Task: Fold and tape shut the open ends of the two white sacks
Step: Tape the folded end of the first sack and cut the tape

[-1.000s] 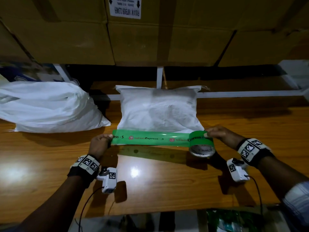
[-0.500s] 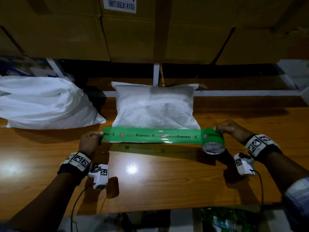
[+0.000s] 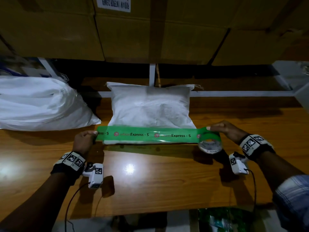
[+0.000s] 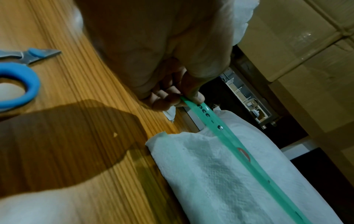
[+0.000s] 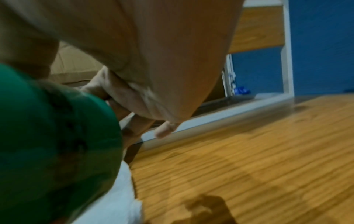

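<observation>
Wooden table (image 3: 150, 185), glossy, one bright lamp glare near the middle. Cardboard boxes (image 3: 133, 34) stacked along the back, one with a white printed label (image 3: 113, 4) (upside down from here). White metal shelf frame (image 3: 152, 74) under them. Blue-handled scissors (image 4: 17, 75) lying flat on the table, seen in the left wrist view. Blue wall (image 5: 321, 45) off to the right, behind a white frame.

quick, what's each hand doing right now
Left hand: pinching the free end of the green tape strip.
Right hand: gripping the tape roll.
</observation>
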Demonstrator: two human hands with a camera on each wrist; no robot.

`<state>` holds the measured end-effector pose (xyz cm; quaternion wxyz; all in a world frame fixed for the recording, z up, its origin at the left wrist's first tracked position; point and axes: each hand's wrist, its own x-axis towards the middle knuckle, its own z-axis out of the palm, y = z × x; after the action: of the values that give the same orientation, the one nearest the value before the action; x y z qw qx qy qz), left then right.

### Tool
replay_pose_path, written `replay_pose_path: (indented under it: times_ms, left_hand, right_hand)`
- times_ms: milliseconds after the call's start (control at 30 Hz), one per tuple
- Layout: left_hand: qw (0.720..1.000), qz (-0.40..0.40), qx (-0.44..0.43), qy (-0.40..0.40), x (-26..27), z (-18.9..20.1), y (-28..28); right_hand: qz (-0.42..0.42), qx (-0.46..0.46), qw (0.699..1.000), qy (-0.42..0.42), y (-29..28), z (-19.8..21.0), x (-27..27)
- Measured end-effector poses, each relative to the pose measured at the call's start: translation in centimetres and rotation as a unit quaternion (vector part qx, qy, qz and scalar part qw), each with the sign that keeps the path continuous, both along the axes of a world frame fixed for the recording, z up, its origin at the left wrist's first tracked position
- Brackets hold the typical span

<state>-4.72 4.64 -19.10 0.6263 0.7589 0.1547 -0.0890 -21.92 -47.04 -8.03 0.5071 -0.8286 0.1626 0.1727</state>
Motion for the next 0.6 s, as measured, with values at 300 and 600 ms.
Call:
replay_pose_path:
  times_ms: [300,600]
  left_hand:
    - [1.000,-0.010,0.023,-0.005,0.8,-0.5,0.4]
    - [0.998,-0.015,0.064,0.013,1.3,-1.2,2.2]
  right_hand:
    - [0.089,-0.275,0.955,0.060,-0.6,-1.2,0.9]
    - [0.062,-0.256,0.964,0.041,-2.5,-1.7,0.9]
